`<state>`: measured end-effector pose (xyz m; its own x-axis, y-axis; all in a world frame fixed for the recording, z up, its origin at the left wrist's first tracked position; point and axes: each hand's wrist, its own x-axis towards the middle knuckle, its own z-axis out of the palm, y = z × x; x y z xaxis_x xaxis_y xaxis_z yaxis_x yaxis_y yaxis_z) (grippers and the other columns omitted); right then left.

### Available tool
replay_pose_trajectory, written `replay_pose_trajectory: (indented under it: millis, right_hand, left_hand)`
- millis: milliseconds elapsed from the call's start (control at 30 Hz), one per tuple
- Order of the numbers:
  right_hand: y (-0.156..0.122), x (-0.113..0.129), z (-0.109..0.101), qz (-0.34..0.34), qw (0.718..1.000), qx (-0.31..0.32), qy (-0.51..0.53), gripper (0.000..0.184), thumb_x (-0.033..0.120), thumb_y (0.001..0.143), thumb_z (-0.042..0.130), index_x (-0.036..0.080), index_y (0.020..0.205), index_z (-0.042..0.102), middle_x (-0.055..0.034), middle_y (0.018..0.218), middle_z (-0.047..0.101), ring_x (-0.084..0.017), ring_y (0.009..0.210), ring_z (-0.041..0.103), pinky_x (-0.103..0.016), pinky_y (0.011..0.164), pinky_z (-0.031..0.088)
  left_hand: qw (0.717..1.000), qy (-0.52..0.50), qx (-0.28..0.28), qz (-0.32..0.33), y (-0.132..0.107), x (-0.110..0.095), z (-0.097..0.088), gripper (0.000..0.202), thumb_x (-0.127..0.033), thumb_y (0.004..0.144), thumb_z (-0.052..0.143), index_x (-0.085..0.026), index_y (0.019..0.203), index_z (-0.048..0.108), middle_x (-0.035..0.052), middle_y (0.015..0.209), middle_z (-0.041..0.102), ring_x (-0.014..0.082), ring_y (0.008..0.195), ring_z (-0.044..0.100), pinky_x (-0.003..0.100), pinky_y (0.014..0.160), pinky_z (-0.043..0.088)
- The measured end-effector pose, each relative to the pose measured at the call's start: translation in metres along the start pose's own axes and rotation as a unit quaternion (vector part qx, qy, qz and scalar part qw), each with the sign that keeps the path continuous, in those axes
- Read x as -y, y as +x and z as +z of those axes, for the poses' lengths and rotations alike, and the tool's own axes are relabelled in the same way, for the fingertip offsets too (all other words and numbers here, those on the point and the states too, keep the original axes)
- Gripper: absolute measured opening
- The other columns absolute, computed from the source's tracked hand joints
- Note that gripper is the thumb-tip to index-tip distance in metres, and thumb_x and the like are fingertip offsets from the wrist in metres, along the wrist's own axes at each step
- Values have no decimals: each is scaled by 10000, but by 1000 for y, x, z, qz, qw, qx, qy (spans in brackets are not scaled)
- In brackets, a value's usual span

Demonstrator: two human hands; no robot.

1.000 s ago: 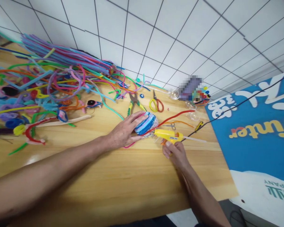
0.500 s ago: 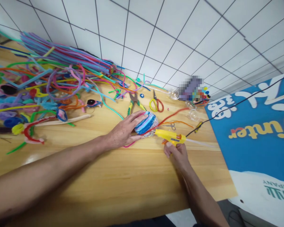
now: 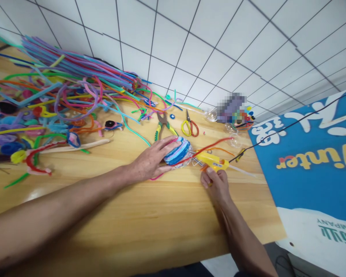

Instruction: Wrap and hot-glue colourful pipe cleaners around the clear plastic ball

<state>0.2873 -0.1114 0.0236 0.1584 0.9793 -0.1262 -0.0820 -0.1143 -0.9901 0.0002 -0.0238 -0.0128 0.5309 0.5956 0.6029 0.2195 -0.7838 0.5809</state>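
My left hand (image 3: 151, 159) is wrapped round a ball (image 3: 177, 153) striped in blue, white and pink pipe cleaner, holding it on the wooden table. In my right hand (image 3: 216, 182) is a yellow hot glue gun (image 3: 212, 159), gripped by its handle, with a clear glue stick (image 3: 242, 170) poking out of its back. The gun's nozzle points at the ball's right side; whether it touches I cannot tell. A red pipe cleaner (image 3: 212, 147) runs from the ball up to the right, passing over the gun's front end.
Pliers (image 3: 163, 127) and red-and-yellow scissors (image 3: 190, 127) lie behind the ball. Loose pipe cleaners and a thick bundle (image 3: 83, 69) cover the table's left side. A black cord (image 3: 276, 132) crosses a blue sign (image 3: 314, 154) at right. Clear plastic balls (image 3: 210, 114) sit near the tiled wall.
The glue gun has shifted slightly right and tilted, its back end now lower. My left hand and the ball have stayed nearly still.
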Motion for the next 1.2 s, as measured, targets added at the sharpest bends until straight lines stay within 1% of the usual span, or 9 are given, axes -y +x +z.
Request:
replay_pose_trajectory:
  millis: [200,367,433,567,633,767,900,1067,1200]
  right_hand:
    - [0,1,2,2,1000,-7,12,673,615,832,917,244,648,386,105,549,283,-83,486,318,-221,441,239]
    - [-1,0,2,6,1000,20,10,650,615,833,921,238,628,433,98,528,333,-76,474,308,-223,438,230]
    - [0,0,2,7,1000,21,12,629,613,840,917,238,637,455,94,529,354,-77,474,312,-224,442,239]
    - [2,-1,2,5,1000,5,18,670,632,822,924,239,629,416,95,532,346,-81,476,306,-220,432,229]
    - [2,-1,2,5,1000,10,15,688,640,823,919,237,622,399,92,534,353,-80,477,297,-219,428,227]
    - [1,-1,0,12,999,31,9,663,625,842,910,233,624,421,90,532,365,-77,478,291,-218,434,233]
    - [1,-1,0,4,1000,15,17,663,623,837,913,233,618,424,81,536,402,-78,478,292,-220,433,222]
    - [1,-2,1,17,999,44,12,564,611,834,921,235,653,542,86,525,408,-72,464,278,-222,429,223]
    - [2,-3,1,6,1000,20,23,601,612,834,922,236,630,501,87,522,387,-78,467,300,-217,430,219]
  left_hand:
    - [1000,9,4,2,0,0,-1,955,-348,1019,788,-333,1775,205,216,1740,432,395,1624,490,614,1285,519]
    - [1000,14,5,0,0,0,0,982,-328,1001,805,-333,1774,200,219,1749,421,404,1628,485,620,1283,521]
    - [1000,10,7,1,0,0,-1,983,-323,999,806,-330,1774,201,222,1749,418,408,1629,483,623,1283,521]
    - [1000,10,6,-2,1,-2,-2,962,-323,1003,804,-333,1766,217,221,1736,435,407,1620,495,625,1282,521]
    - [1000,12,6,-2,1,-2,-2,953,-321,1004,802,-327,1763,224,224,1735,435,406,1620,495,623,1283,522]
    - [1000,13,4,2,1,-2,-2,946,-331,1009,797,-305,1763,226,234,1736,428,406,1625,488,618,1285,522]
    - [1000,6,5,-1,1,-2,-2,930,-336,1018,786,-314,1763,229,234,1733,431,408,1624,488,620,1288,517]
    - [1000,1,4,-4,0,-1,-2,943,-341,1026,775,-322,1772,199,232,1739,421,403,1631,481,630,1283,519]
    - [1000,-4,4,-6,1,-1,-1,948,-327,1016,786,-330,1770,210,220,1745,422,402,1634,477,626,1297,506]
